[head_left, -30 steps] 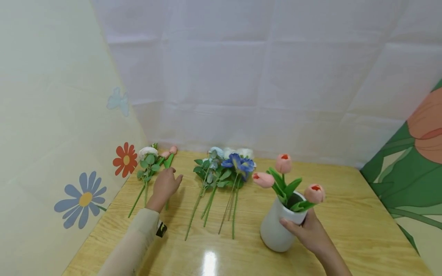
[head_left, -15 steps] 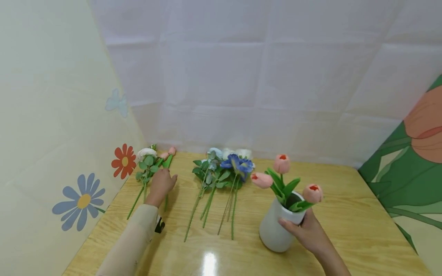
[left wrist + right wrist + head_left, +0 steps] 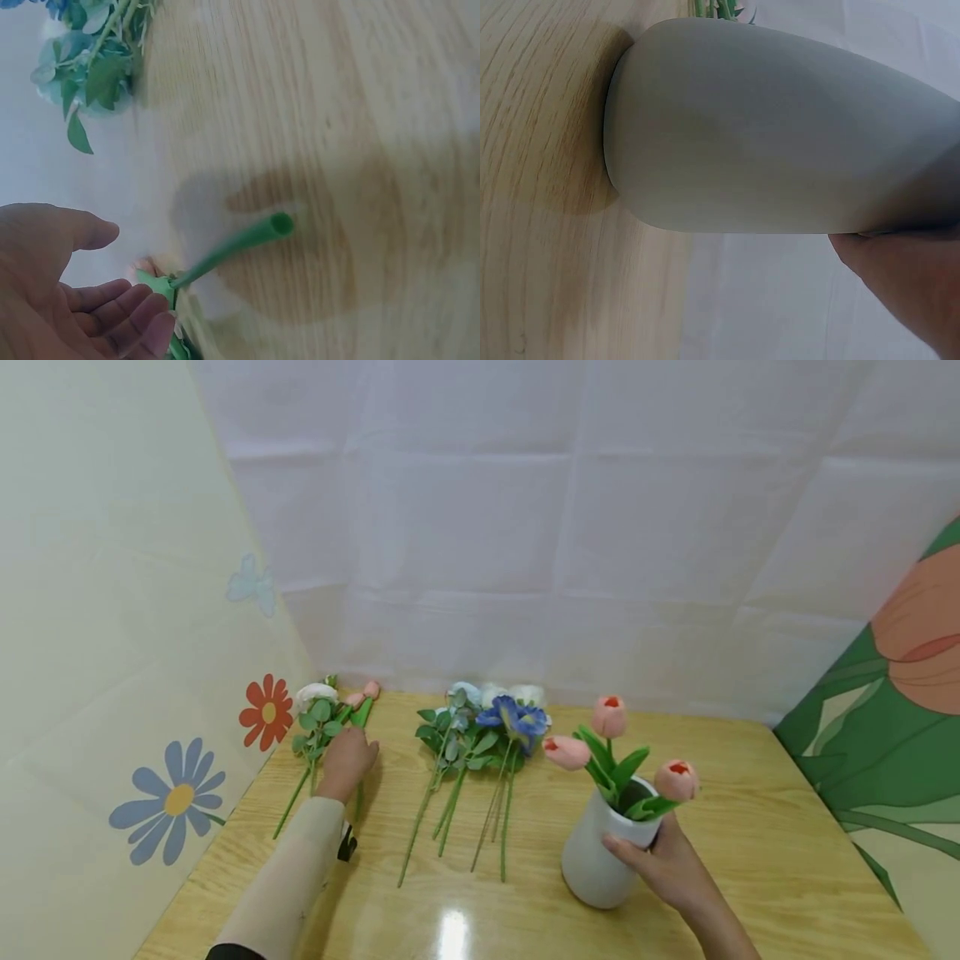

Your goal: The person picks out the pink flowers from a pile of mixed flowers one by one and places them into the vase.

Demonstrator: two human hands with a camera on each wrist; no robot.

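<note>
At the left of the table, my left hand [image 3: 347, 764] is over the stems of pink tulips [image 3: 371, 690]. The left wrist view shows its thumb and loosely bent fingers [image 3: 124, 315] spread apart, with a green tulip stem [image 3: 236, 247] just beyond them; whether they touch it is unclear. My right hand [image 3: 667, 870] grips a white vase [image 3: 597, 860] near its rim, thumb on the front and other fingers hidden behind. Several pink tulips [image 3: 609, 718] with green leaves stand in the vase. Up close, the vase wall [image 3: 757, 127] fills most of the right wrist view.
White roses [image 3: 317, 696] lie left of the tulips. In the middle lie blue iris-like flowers [image 3: 513, 718], pale blue flowers [image 3: 465, 693] and white ones [image 3: 527, 695], stems toward the front. A white cloth wall [image 3: 465, 527] bounds the wooden table [image 3: 735, 793] at the back.
My left hand has moved slightly left and lowered toward the tulip stems. The right hand keeps its grip on the vase, which stays in place. The view shifts slightly.
</note>
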